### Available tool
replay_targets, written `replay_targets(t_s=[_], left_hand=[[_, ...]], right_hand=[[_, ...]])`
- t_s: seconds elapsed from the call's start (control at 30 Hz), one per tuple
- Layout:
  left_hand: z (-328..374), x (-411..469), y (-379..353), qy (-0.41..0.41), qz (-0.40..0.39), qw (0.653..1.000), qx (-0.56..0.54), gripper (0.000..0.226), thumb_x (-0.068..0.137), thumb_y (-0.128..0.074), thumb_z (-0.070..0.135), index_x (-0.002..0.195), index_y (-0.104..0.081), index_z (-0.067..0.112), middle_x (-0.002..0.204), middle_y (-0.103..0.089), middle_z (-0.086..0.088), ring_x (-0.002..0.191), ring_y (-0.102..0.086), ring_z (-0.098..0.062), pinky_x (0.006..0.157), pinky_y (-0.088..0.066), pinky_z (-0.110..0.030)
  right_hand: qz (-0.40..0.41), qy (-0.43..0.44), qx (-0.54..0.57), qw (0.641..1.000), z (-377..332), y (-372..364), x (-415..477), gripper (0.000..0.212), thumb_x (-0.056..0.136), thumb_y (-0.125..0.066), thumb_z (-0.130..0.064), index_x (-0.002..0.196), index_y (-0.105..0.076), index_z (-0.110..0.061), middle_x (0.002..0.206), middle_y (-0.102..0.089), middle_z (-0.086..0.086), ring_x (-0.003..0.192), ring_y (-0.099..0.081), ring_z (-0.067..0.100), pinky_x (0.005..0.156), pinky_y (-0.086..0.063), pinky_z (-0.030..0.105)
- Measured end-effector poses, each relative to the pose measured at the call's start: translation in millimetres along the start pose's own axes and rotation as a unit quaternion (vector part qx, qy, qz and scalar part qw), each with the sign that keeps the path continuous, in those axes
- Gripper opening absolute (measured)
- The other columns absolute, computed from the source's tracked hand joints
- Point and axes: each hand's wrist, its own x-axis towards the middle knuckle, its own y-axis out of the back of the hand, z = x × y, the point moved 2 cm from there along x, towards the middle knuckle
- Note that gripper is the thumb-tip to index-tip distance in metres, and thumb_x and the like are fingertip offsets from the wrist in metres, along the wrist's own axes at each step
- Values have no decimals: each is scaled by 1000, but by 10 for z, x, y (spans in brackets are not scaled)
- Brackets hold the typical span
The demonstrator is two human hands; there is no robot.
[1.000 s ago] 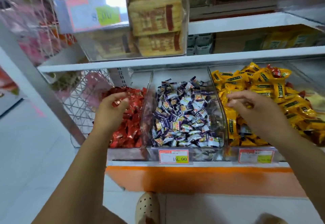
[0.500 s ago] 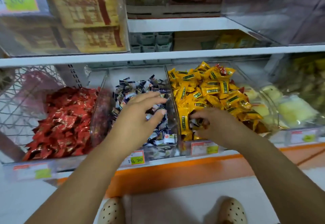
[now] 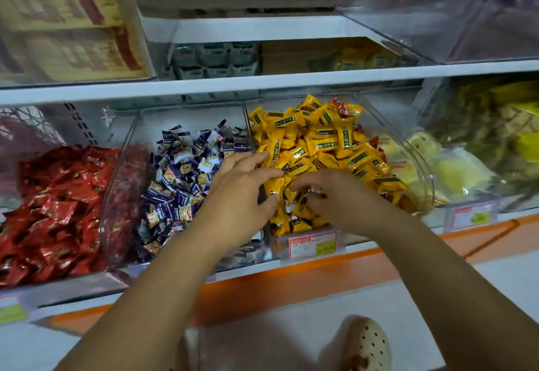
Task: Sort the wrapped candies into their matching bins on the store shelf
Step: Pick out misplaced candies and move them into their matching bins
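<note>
Both hands work the front of the yellow-candy bin (image 3: 415,166), hunting wrappers that belong elsewhere.

The left hand (image 3: 239,195) reaches across this bin's left wall, grip spread, fingertips resting on the yellow candies (image 3: 320,137). The right hand (image 3: 344,201) is low at the bin's front, grip curled into the pile; I cannot tell whether it pinches a wrapper. To do this well, I judge, hold the heap back with the flat hand and lift one odd piece cleanly rather than raking. A red-wrapped stray (image 3: 342,109) sits on the heap at the bin's back. The heap is piled high, so a sweep could push pieces over the walls. The upper shelf board (image 3: 262,82) overhangs the bin's back, and the open room is above its front. The purple-and-white candies (image 3: 186,172) fill the next bin left.
</note>
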Motion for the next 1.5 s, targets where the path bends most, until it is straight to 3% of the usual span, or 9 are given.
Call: replay_targets(t_s=[0.07,0.23,0.47,0.67,0.8,0.97,1.1,1.2,1.5], left_hand=[[-1,2,-1,3,2,1000,-2,40,91,-60,34,131,-54,36,152,-29,15,137,-11,-4,113,-8,-28],[-31,-19,20,7,-1,1000,-12,36,89,-62,36,126,-59,35,151,-30,18,138,-13,-7,113,-11,-31],[-39,-33,64,15,-2,999,-40,47,87,-63,42,133,-52,38,149,-31,21,137,-14,-4,112,-12,-27],[-126,-57,260,77,84,989,-99,38,93,-58,32,131,-54,37,138,-49,14,130,-37,-10,110,-30,-32],[-384,-163,561,158,195,954,-162,31,96,-54,17,125,-61,27,118,-64,13,108,-57,-1,97,-44,-24],[-593,-324,723,190,191,953,-141,27,94,-59,21,119,-66,28,112,-65,17,99,-58,4,91,-47,-24],[-567,-318,676,177,145,963,-140,26,92,-61,27,117,-65,34,105,-64,21,95,-58,5,83,-48,-20],[-443,-297,562,156,90,974,-135,25,92,-61,31,117,-64,37,95,-57,25,81,-53,9,66,-39,-11],[-149,-259,204,71,-18,989,-128,43,85,-66,42,126,-54,44,112,-49,19,104,-48,-2,91,-43,-25]], right_hand=[[7,4,-93,996,-32,-156,62,32,94,-55,-34,126,-57,-34,117,-52,1,106,-52,18,83,-47,31],[65,-13,-183,981,-89,-269,114,34,89,-58,-48,122,-60,-38,104,-44,0,106,-51,21,70,-36,27],[105,-12,148,983,24,-33,91,15,87,-67,-36,86,-66,-21,90,-55,-13,84,-51,3,68,-39,22],[212,14,228,950,-253,110,129,13,92,-60,-34,88,-60,-22,86,-57,-18,80,-52,-4,63,-37,7],[147,61,240,958,-637,-25,323,11,92,-61,-31,101,-62,-24,103,-56,-17,96,-50,-1,81,-41,10],[93,79,269,955,-788,-91,417,31,97,-53,-28,128,-58,-32,126,-58,-10,106,-60,8,94,-52,34],[99,17,215,971,-542,131,285,18,96,-54,-19,101,-68,-30,94,-68,-12,87,-65,6,79,-56,29],[-22,-33,137,990,-344,187,101,18,92,-61,-15,87,-70,-30,82,-71,-11,80,-67,9,69,-55,27],[-57,22,-20,998,-273,-140,31,30,82,-72,-40,108,-65,-29,89,-61,-4,81,-56,14,66,-44,26]])
